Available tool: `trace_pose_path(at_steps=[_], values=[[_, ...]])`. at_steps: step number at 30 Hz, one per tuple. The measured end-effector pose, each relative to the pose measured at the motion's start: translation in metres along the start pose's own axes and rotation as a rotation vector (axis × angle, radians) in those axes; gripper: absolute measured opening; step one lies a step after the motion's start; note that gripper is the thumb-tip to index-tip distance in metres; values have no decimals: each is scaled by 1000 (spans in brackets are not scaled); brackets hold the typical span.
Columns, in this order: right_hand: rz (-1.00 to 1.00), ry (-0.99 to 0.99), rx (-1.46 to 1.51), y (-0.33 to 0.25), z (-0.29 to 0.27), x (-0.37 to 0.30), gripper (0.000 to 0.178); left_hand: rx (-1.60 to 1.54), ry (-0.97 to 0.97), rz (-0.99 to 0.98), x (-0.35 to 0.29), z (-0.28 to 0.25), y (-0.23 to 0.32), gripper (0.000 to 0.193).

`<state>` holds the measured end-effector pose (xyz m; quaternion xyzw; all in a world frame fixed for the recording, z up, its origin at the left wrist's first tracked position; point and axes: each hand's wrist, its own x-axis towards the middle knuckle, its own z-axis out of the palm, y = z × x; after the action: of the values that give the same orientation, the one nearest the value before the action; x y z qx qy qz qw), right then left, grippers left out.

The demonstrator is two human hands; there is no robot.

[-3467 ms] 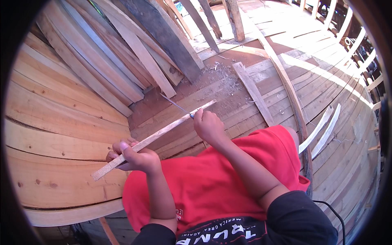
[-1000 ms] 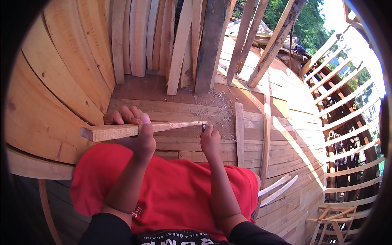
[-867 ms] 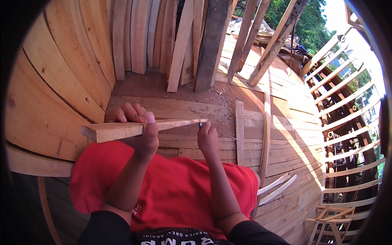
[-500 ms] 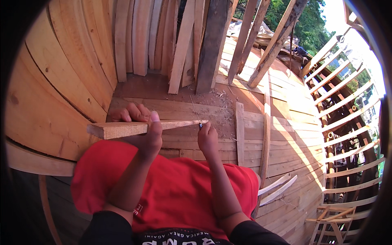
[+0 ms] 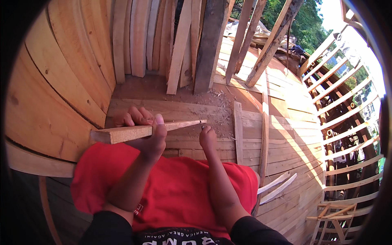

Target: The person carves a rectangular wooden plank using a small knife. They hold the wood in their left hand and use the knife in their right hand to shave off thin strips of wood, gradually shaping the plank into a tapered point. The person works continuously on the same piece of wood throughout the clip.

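Note:
My left hand is closed round a tapering strip of wood. Its thumb lies on the near side, and its curled fingers show beyond the strip. The thick, squared end is to the left; the narrow tip reaches right and has a small dark mark near its end. Just below that tip is my right hand, its fingers pinched round a small dark thing mostly hidden in the grip. A slight gap separates this hand from the wood. The strip is held above my lap, which a red cloth covers.
Wide planks form a curved wall on the left. Several boards and a dark post stand ahead. Wood shavings litter the plank floor. Loose slats lie to the right, before open curved ribs.
My right hand has dropped slightly away from the strip's tip. The thin line rising from it earlier no longer shows. The strip has tilted a little, its thick end lower.

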<state>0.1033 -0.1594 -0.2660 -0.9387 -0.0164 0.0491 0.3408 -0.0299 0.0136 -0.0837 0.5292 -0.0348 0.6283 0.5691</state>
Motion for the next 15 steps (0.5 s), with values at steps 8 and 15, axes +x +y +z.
trace_pose_path(at_steps=[8, 15], values=[[20, -224, 200, -46, -16, -18, 66, 79, 41, 3, 1, -10, -1, 40], [12, -136, 99, -66, -31, -26, 65, 81, 71, -7, 4, -18, -1, 40]])
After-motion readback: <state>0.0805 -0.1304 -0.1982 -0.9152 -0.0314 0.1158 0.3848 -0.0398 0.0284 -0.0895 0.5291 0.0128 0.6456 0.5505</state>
